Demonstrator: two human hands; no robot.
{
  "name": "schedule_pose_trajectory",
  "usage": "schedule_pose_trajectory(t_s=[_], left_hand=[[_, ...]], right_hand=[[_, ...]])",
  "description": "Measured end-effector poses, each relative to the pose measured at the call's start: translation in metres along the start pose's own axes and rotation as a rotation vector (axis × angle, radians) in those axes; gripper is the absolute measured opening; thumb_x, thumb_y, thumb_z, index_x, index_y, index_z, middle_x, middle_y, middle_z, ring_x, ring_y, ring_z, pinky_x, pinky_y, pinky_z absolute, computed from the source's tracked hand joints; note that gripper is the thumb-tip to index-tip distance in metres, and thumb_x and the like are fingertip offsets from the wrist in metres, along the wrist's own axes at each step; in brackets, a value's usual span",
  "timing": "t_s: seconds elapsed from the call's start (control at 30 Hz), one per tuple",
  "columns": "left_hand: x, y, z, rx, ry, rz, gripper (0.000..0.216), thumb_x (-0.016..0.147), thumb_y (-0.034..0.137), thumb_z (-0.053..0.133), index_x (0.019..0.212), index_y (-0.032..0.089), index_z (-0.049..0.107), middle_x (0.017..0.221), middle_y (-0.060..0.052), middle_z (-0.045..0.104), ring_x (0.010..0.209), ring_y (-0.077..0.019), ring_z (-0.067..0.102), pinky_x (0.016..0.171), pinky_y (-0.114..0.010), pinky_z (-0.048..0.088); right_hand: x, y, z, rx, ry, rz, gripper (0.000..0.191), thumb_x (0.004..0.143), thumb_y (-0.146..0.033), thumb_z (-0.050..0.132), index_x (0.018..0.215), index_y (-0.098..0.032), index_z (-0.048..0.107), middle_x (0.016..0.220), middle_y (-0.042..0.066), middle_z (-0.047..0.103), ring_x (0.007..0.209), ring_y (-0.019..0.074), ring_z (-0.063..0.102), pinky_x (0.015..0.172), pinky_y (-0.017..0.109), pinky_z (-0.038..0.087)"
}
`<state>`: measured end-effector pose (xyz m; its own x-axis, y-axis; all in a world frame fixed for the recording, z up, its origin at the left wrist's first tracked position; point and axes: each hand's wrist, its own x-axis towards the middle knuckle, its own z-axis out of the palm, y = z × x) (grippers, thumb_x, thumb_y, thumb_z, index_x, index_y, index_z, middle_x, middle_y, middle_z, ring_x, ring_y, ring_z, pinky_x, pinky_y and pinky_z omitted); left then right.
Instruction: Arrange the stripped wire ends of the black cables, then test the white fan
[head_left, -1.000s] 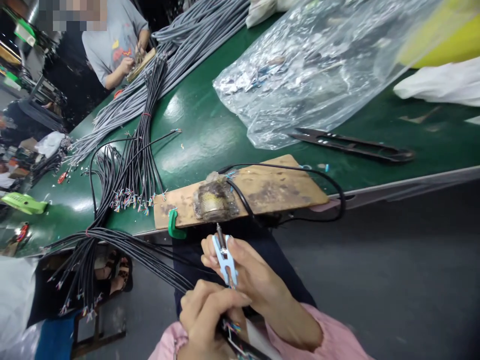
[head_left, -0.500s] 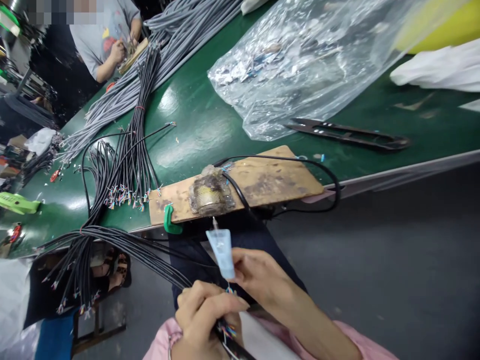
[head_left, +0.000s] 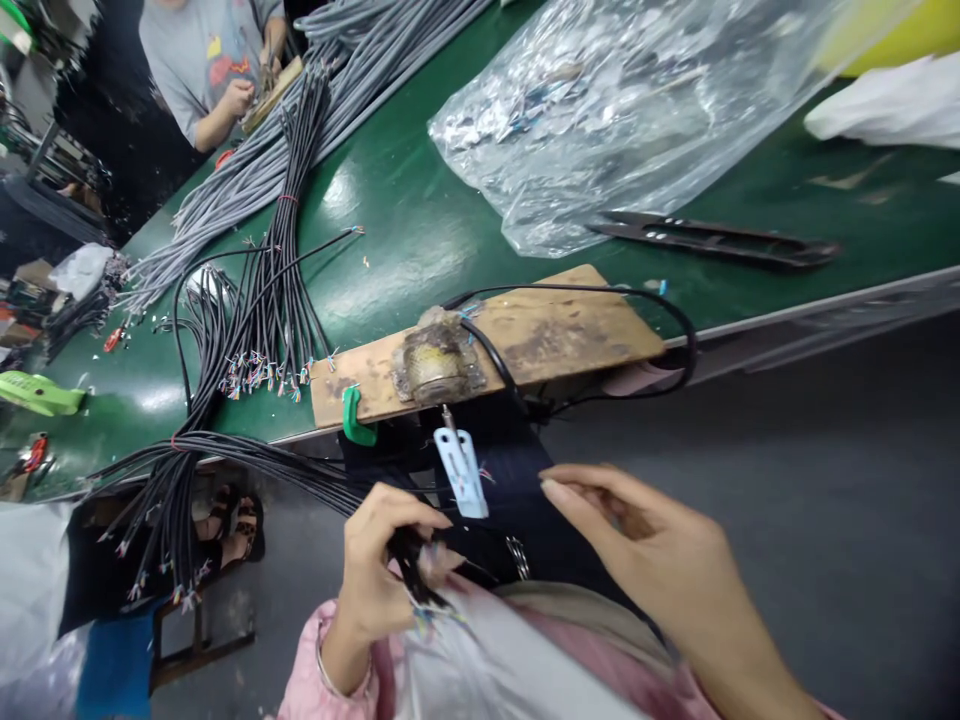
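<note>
Left hand point(head_left: 382, 570) pinching black cable point(head_left: 409, 560); blue snips point(head_left: 462, 470) sit between both hands.

Cable is thin, black-jacketed, stripped end showing short coloured cores just below my left fingers; it runs up-left into the black cable bundle point(head_left: 225, 460) draped over the table edge. My left hand is curled closed around it, thumb and forefinger clamped. Right hand point(head_left: 645, 540) is half open, fingers loosely extended, holding nothing, near the snips but apart from them. Snips look pale blue with a metal tip pointing up at the wooden board point(head_left: 525, 345), which overhangs the green table point(head_left: 390, 260) edge. Open room to my right over grey floor; cables crowd the left.
</note>
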<state>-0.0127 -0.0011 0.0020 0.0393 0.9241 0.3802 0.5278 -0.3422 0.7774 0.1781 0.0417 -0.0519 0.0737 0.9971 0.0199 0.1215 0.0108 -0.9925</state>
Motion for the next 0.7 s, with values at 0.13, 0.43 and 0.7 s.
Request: schedule_pose_trajectory(t_s=[0.13,0.43,0.7], left_hand=[[-0.001,0.003,-0.002,-0.004,0.051,-0.004,0.019,0.09,0.032,0.058,0.082,0.018,0.066,0.067,-0.002,0.066,0.06,-0.0106,0.059,0.056,-0.019,0.045],[-0.006,0.02,0.003,0.077,0.195,-0.009,0.018,0.083,0.027,0.065,0.069,0.016,0.065,0.053,0.001,0.058,0.044,-0.0083,0.05,0.042,-0.017,0.037],[-0.006,0.021,0.006,0.045,0.204,0.007,0.038,0.088,0.045,0.057,0.065,0.015,0.063,0.051,0.001,0.054,0.044,-0.009,0.05,0.043,-0.019,0.037]], right_hand=[[-0.01,-0.015,0.008,0.055,-0.015,-0.182,0.012,0.083,-0.022,0.062,0.072,-0.022,0.066,0.061,-0.001,0.06,0.052,0.0111,0.051,0.049,0.021,0.043],[-0.026,-0.044,0.033,0.288,-0.224,-0.27,0.011,0.082,-0.019,0.064,0.088,-0.02,0.073,0.073,0.004,0.068,0.066,0.0154,0.063,0.06,0.024,0.053],[-0.027,-0.049,0.035,0.351,-0.281,-0.17,0.013,0.086,-0.022,0.06,0.08,-0.019,0.071,0.071,0.006,0.068,0.064,0.0163,0.064,0.056,0.025,0.052]])
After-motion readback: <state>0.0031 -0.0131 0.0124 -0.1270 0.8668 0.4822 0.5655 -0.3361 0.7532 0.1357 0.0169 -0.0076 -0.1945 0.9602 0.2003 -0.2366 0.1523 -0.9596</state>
